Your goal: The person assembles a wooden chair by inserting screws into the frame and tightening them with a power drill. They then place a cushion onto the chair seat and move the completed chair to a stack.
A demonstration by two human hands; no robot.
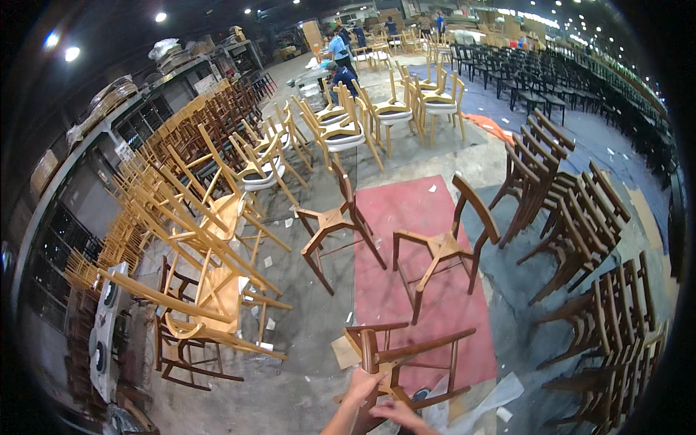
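Observation:
A dark brown wooden chair frame (424, 348) lies tipped at the bottom centre, its legs pointing right. A paler cross-shaped seat support (391, 377) shows in it. My left hand (362, 384) is closed around the chair's thick curved rail. Just right of it, low against the frame, my right hand (397, 413) has its fingers bent together; what they hold, if anything, is hidden. Ahead, a second brown chair frame (444, 246) stands upright on a red mat (395, 196), and another brown frame (333, 219) stands at the mat's left edge.
Stacked dark brown chairs (594, 232) line the right side. Light wooden chairs (217, 290) are piled on the left. White-seated chairs (391, 112) stand farther off, with people (341, 72) behind. Plastic film (478, 406) and a cardboard piece (345, 352) lie near the held chair.

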